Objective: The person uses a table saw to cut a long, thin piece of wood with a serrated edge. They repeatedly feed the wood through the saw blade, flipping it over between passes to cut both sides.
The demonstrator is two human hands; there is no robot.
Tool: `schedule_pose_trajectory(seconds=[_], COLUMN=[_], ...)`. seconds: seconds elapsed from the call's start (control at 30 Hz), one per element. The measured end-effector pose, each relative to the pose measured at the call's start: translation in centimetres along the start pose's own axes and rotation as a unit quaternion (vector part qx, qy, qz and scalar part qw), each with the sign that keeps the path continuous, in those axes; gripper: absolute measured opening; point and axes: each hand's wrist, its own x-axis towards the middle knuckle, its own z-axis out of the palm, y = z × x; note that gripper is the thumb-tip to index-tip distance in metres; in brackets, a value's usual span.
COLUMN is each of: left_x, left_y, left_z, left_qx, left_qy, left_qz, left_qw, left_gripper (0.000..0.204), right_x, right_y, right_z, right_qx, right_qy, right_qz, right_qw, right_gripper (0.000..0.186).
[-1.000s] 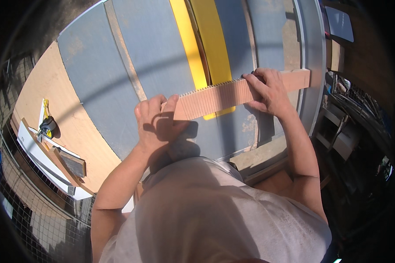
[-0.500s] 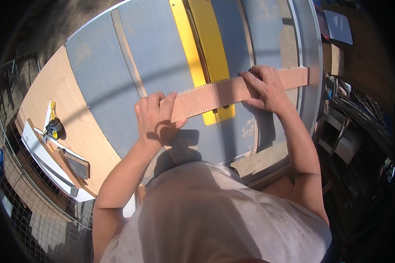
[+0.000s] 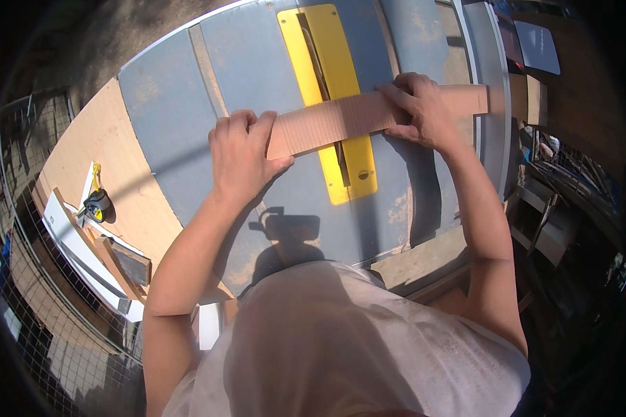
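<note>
A long, flat wooden strip (image 3: 320, 125) with many parallel grooves cut across it lies over the yellow insert plate (image 3: 360, 167) of a blue-grey saw table (image 3: 254, 62). My left hand (image 3: 240, 153) grips the strip's left end, fingers over the far edge and thumb at the near edge. Right of the plate, my right hand (image 3: 421, 115) pinches the strip the same way. The strip's right end reaches the long metal fence (image 3: 495, 139). A dark slot runs down the plate; the strip covers its middle, and I cannot make out a blade there.
On the left, a pale plywood panel (image 3: 129, 174) adjoins the table and carries a black and yellow tape measure (image 3: 97, 206). Nearer me are a wood block with a dark face (image 3: 132, 264) and a white curved piece (image 3: 83, 264). Wire mesh (image 3: 62, 306) stands beyond.
Both hands have moved the strip away from me along the yellow plate, so more of the plate's near end shows. The grip of each hand looks the same.
</note>
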Motion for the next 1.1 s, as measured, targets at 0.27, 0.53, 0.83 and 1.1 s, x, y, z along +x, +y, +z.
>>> schedule_pose_trajectory(seconds=[0.27,0.53,0.83,1.1], left_x=[2.6,5.2,6.5,3.4], left_y=[-1.0,-2.1,-4.2,-0.8], left_z=[-0.6,-1.2,-0.4,-5.4], left_qx=[0.037,0.034,0.207,0.203], left_qy=[0.017,0.037,0.189,0.324], left_qz=[-0.009,-0.01,0.049,0.135], left_qw=[0.999,0.999,0.959,0.914], left_gripper=[0.08,0.076,0.082,0.084], right_x=[2.9,5.6,9.1,3.0], right_y=[0.2,0.7,1.2,-3.5], right_z=[-0.9,-1.1,-1.9,-10.2], right_qx=[0.015,0.02,0.012,-0.121], right_qy=[-0.022,-0.012,0.16,0.236], right_qz=[0.053,0.104,-0.022,-0.023], right_qw=[0.998,0.994,0.987,0.964], right_gripper=[0.083,0.083,0.054,0.062])
